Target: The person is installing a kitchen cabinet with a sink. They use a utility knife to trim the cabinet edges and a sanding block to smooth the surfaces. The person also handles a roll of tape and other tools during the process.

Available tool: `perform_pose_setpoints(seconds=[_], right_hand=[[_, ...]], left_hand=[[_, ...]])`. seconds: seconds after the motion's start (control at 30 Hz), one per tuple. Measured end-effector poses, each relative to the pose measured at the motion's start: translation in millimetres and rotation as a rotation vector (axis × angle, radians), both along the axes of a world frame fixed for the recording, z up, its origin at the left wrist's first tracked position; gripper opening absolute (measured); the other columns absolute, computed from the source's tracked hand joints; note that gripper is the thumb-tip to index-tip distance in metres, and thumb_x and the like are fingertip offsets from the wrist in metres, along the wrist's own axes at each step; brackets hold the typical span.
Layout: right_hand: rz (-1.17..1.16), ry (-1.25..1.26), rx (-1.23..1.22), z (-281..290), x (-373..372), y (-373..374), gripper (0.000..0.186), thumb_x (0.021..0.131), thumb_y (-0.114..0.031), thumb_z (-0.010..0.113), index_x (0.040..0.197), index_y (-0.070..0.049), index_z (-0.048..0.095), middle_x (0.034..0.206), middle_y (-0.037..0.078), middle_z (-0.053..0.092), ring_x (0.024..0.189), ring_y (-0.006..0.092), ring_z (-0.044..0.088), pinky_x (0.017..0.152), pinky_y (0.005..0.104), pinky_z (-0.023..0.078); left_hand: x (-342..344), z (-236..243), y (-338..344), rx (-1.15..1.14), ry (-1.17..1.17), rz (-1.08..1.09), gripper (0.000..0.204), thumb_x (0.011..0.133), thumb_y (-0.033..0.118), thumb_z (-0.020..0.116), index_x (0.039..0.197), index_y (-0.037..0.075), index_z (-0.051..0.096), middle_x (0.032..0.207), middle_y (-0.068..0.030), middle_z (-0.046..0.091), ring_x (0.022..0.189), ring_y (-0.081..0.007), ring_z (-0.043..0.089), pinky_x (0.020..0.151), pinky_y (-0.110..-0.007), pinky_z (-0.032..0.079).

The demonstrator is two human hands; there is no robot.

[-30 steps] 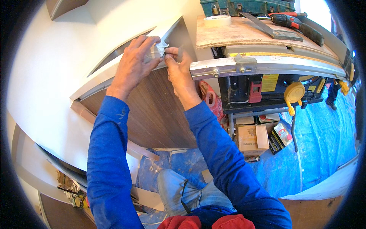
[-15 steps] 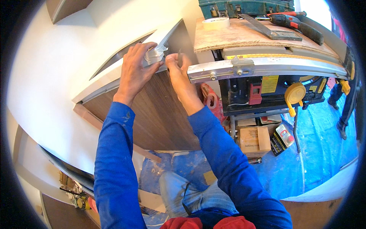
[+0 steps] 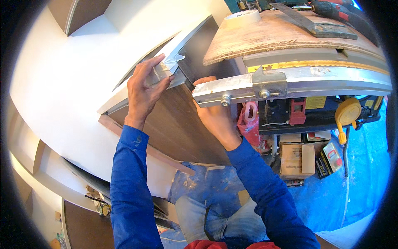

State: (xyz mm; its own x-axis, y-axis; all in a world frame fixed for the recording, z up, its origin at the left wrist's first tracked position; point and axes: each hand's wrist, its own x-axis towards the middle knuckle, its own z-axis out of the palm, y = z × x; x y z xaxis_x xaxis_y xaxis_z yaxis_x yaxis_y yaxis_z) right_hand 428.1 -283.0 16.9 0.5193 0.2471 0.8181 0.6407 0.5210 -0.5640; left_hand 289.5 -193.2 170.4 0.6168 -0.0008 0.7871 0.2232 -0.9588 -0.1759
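Observation:
My left hand (image 3: 144, 89) is at the front corner of a brown wood-grain cabinet (image 3: 174, 118) with a pale edge strip. Its thumb and fingers grip a crumpled, shiny piece of clear film (image 3: 170, 65) wrapped over that corner. To the right of the corner, my right hand (image 3: 216, 120) reaches up beside the cabinet's side panel. The aluminium rail (image 3: 232, 92) of a table saw covers most of its fingers, so what they hold, if anything, is hidden.
Above the rail is a plywood board (image 3: 265, 35) carrying a tape roll (image 3: 243, 17), a try square (image 3: 331, 31) and a cordless drill (image 3: 344, 14). Below are a red container (image 3: 251, 126), a cardboard box (image 3: 292, 159) and blue floor sheeting (image 3: 282, 207).
My right hand has moved away from the film, down and right, behind the rail. My left hand stays at the corner. The whole view has shifted.

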Motion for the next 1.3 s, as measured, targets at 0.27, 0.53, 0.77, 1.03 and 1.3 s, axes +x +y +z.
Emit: perform_pose_setpoints(seconds=[0.27, 0.53, 0.77, 1.03, 1.3], right_hand=[[0.049, 0.035, -0.039, -21, -9, 3, 0.024, 0.099, -0.011, 0.07, 0.12, 0.001, 0.068, 0.104, 0.016, 0.07, 0.101, 0.0293, 0.069, 0.09, 0.0444, 0.053], [0.356, 0.299, -0.191, -41, -34, -16, 0.015, 0.103, -0.01, 0.067, 0.114, -0.001, 0.066, 0.082, 0.003, 0.064, 0.076, 0.0103, 0.059, 0.071, 0.0303, 0.048], [0.463, 0.361, -0.627, -28, -70, -66, 0.014, 0.101, -0.018, 0.071, 0.107, -0.006, 0.068, 0.072, 0.004, 0.063, 0.065, 0.0124, 0.059, 0.06, 0.0336, 0.047], [0.606, 0.509, -1.016, -24, -179, -149, 0.027, 0.1, -0.033, 0.07, 0.108, -0.007, 0.069, 0.081, 0.018, 0.072, 0.075, 0.0404, 0.073, 0.067, 0.0501, 0.055], [0.365, 0.964, -1.399, 6, -218, -311, 0.023, 0.099, -0.03, 0.07, 0.105, -0.008, 0.072, 0.075, 0.02, 0.071, 0.074, 0.0427, 0.072, 0.065, 0.0526, 0.055]], left_hand=[[-3, 2, -1, -0.018, 0.036, 0.019, 0.064, 0.079, 0.017, 0.094, 0.138, 0.011, 0.069, 0.132, -0.0106, 0.073, 0.117, -0.0264, 0.069, 0.1, -0.037, 0.055], [-17, 26, 13, -0.254, 0.143, -0.133, 0.074, 0.077, 0.036, 0.095, 0.14, 0.008, 0.068, 0.135, -0.0099, 0.073, 0.127, -0.0259, 0.067, 0.111, -0.042, 0.052], [-32, 60, 46, -0.635, 0.346, -0.254, 0.087, 0.081, 0.069, 0.083, 0.138, 0.005, 0.069, 0.135, -0.0114, 0.073, 0.127, -0.0249, 0.065, 0.11, -0.042, 0.049], [37, 110, 88, -1.086, 0.63, 0.028, 0.054, 0.108, 0.059, 0.058, 0.09, 0.008, 0.065, 0.078, 0.0026, 0.057, 0.071, -0.0063, 0.052, 0.061, -0.024, 0.04], [81, 117, 91, -1.085, 0.816, 0.088, 0.056, 0.105, 0.047, 0.071, 0.069, 0.006, 0.059, 0.062, 0.0039, 0.047, 0.059, -0.0075, 0.04, 0.056, -0.028, 0.034]])
